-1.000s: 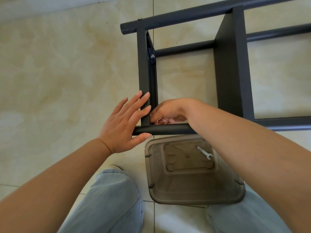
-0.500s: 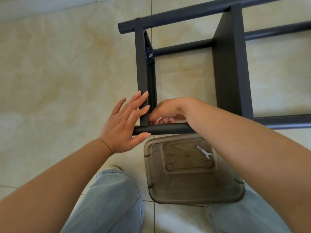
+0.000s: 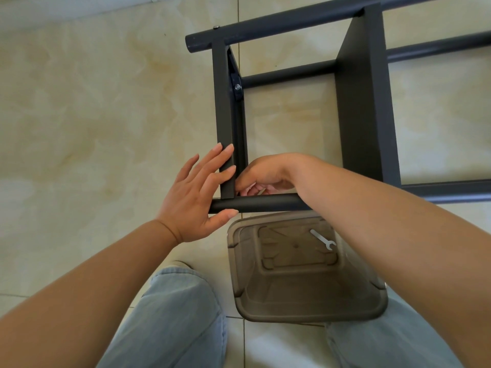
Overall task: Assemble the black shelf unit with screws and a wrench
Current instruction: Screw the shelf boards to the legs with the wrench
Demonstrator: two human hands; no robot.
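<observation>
I had the black metal shelf unit lying on its side on the beige tiled floor, its near corner just ahead of my knees. My left hand lay spread and flat against the upright and the round tube — bracing the joint, I judge. My right hand curled inside that corner, probably working a screw; its fingertips were hidden. The small silver wrench sat unused in the smoky translucent plastic bin.
</observation>
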